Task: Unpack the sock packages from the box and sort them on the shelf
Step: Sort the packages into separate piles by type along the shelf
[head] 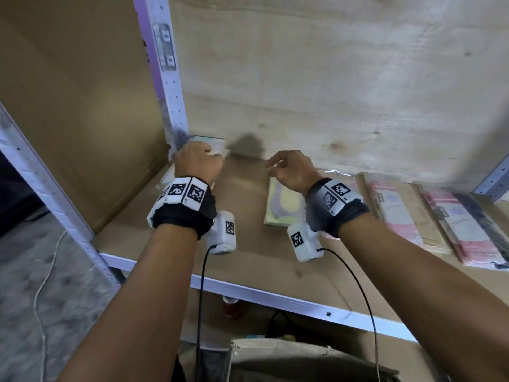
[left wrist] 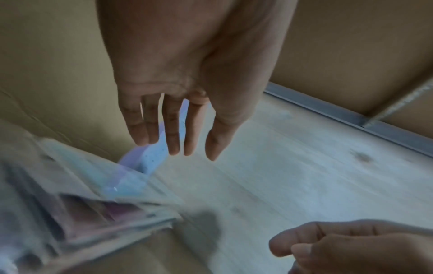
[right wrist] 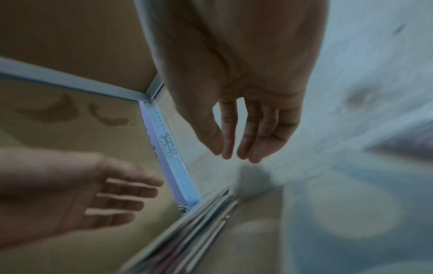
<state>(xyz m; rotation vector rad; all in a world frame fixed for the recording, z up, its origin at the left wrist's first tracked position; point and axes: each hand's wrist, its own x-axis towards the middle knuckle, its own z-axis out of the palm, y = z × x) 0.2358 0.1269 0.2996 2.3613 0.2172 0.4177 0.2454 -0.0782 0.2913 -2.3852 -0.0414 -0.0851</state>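
A stack of clear-wrapped sock packages (head: 213,143) lies in the shelf's back left corner; it is blurred in the left wrist view (left wrist: 70,194). My left hand (head: 199,161) hovers just over the stack with straight, empty fingers (left wrist: 173,133). A yellow sock package (head: 283,208) lies flat mid-shelf. My right hand (head: 292,169) hangs above its far end, fingers relaxed (right wrist: 250,140) and holding nothing. Pink packages (head: 396,216) lie in a row to the right. The cardboard box (head: 303,357) sits below the shelf's front edge.
The shelf board (head: 248,249) is bare between the corner stack and the yellow package. A white perforated upright (head: 170,78) stands at the back left beside a cardboard side panel (head: 82,106). Plywood (head: 330,78) closes the back. A red can (head: 231,307) stands under the shelf.
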